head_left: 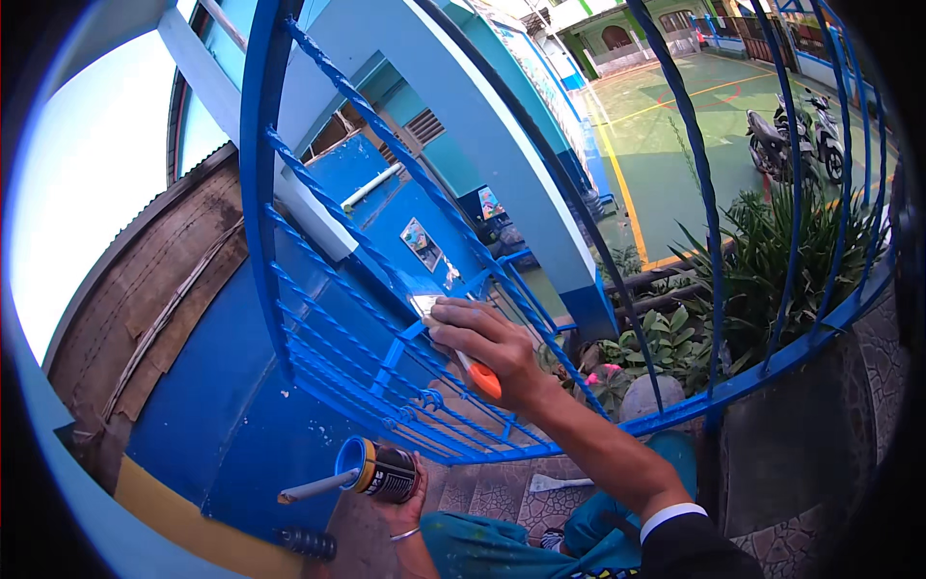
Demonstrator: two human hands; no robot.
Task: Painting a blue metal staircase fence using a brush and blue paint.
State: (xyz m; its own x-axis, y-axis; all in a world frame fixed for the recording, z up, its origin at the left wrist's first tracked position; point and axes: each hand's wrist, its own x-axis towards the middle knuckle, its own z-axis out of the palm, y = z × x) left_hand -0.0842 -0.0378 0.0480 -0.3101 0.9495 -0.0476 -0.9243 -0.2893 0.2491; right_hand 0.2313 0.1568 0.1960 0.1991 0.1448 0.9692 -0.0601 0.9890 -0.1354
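Note:
My right hand (pixel 497 343) is closed around a paintbrush with an orange handle (pixel 485 380). Its pale head is up at a twisted blue bar of the metal railing gate (pixel 258 203); I cannot tell whether the bristles press on the bar. Lower down, my left hand (pixel 410 510) wraps round a small dark paint can (pixel 394 473) with blue paint on its rim. The can is tilted, and a grey stick (pixel 313 489) pokes out of its mouth to the left.
A flat pale scraper (pixel 559 482) lies on the patterned tiles near my legs. Leafy plants (pixel 781 251) grow beyond the bars at right. Two motorbikes (pixel 796 140) stand on a green court (pixel 675 125). At left is a blue wall (pixel 193 415).

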